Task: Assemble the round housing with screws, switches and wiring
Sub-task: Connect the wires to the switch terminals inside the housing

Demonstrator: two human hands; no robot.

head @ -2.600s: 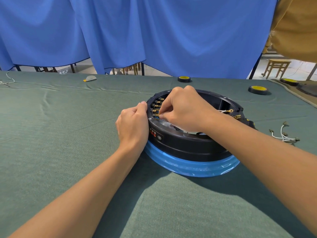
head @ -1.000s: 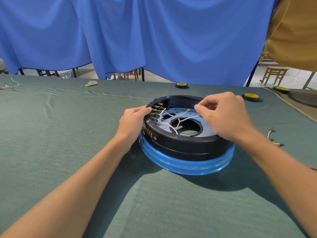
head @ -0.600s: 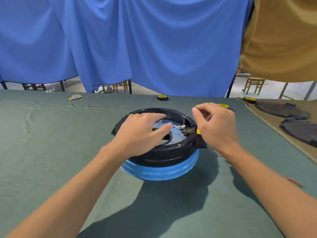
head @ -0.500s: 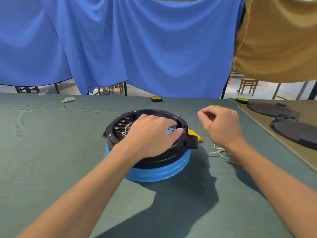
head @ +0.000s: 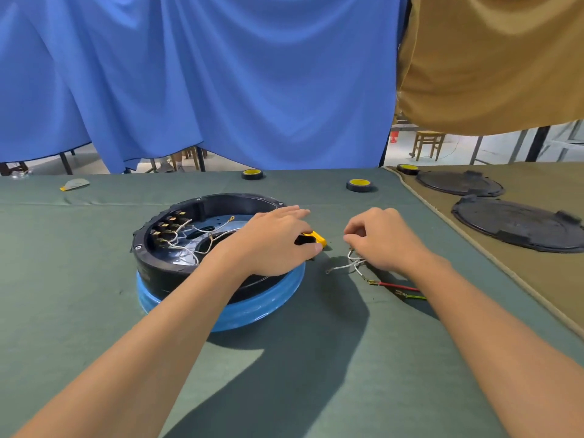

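The round black housing (head: 177, 270) sits on a blue ring (head: 252, 311) in the middle of the green table. Inside it, a row of switches (head: 167, 226) carries white wires (head: 189, 248) that run across the floor of the housing. My left hand (head: 275, 241) rests on the housing's right rim with its fingers stretched out, next to a yellow and black part (head: 313, 240). My right hand (head: 384, 240) hovers right of the housing with curled fingers, pinching a bundle of loose white wires (head: 350, 263) that lies on the cloth.
A red wire (head: 395, 286) and a green wire (head: 410, 296) lie by my right forearm. Two tape rolls (head: 358, 185) (head: 252, 174) sit at the far edge. Black round lids (head: 518, 222) lie on the tan cloth to the right. Blue curtains hang behind the table.
The housing has been turned so the switches face left. My right hand left the housing and dropped onto the loose wires at its right. My left hand shifted to the right rim.
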